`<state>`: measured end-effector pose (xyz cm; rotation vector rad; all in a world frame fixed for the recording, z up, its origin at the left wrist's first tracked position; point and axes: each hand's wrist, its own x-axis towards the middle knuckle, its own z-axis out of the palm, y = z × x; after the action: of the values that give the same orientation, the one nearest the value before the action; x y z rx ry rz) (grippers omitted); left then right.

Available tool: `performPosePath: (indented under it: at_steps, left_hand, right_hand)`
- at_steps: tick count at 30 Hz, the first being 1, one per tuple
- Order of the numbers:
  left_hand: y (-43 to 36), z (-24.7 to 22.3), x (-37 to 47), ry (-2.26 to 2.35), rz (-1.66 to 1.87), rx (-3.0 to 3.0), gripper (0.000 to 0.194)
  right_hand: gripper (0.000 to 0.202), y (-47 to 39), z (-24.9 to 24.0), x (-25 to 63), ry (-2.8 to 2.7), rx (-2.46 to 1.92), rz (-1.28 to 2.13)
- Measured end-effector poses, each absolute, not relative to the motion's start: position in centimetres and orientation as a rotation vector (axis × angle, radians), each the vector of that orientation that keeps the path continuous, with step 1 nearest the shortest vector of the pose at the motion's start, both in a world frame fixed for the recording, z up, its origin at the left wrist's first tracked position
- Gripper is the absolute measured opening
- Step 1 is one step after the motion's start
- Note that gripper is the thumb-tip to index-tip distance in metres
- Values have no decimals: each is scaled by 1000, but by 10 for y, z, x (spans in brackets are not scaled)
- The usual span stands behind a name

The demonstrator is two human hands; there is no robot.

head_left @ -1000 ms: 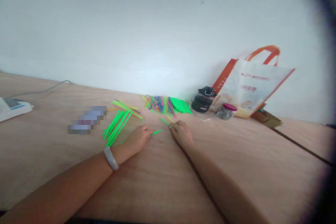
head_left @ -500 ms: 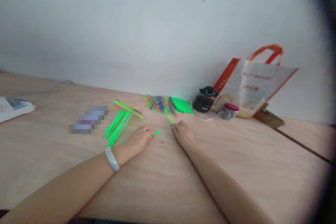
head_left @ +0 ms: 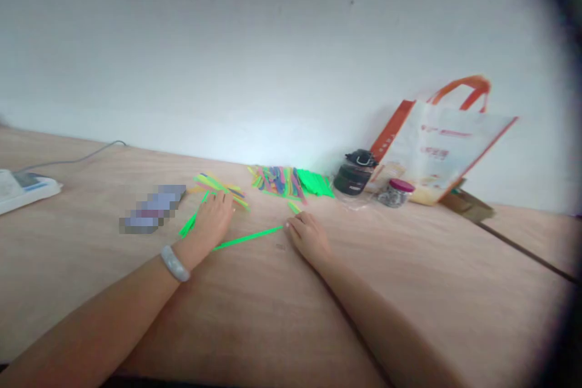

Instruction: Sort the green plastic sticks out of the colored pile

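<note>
My right hand [head_left: 310, 236] is closed at the right end of a long, thin green stick [head_left: 250, 237], its thumb and fingertips pinching it. The stick slants down left across the table to beneath my left wrist. Over a bundle of similar green sticks [head_left: 187, 228] lies my left hand [head_left: 214, 217], fingers slightly apart and pointing away from me; nothing shows gripped in them. Most of that bundle is hidden under the hand. Just beyond the left fingertips is a loose pile of multicoloured sticks [head_left: 207, 180]. A short yellow-green piece [head_left: 294, 207] lies beyond my right fingers.
Along the wall lie a multicoloured heap [head_left: 277, 182] and a green heap [head_left: 316, 183] of sticks. Right of them stand a black-lidded bottle [head_left: 352, 177], a red-lidded jar [head_left: 395, 194] and a carrier bag [head_left: 441, 154]. A blurred flat object [head_left: 154, 209] and a corded white device [head_left: 27, 191] lie left.
My left hand has moved left and away from me onto the green bundle. The green stick now stretches between the hands, and my right hand has shifted slightly left to its end.
</note>
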<state>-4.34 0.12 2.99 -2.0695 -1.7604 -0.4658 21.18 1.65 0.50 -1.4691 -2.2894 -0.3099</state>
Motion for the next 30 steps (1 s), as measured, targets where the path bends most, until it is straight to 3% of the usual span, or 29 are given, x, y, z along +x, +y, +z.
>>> performPosePath:
  at_steps: [7,12,17,30]
  left_hand:
    - [11,24,-54,-1743,-474,-2102,23]
    - [-11,27,-27,-1432,-746,-2402,23]
    - [-28,18,0,-1257,-711,-2601,20]
    - [-20,17,9,-1377,-777,-2623,23]
  right_hand:
    - [30,12,7,211,-2225,-1370,-146]
    - [35,6,12,195,-1977,-1239,340]
    - [36,-4,14,174,-1860,-1165,809]
    - [38,-1,12,170,-1785,-1184,937]
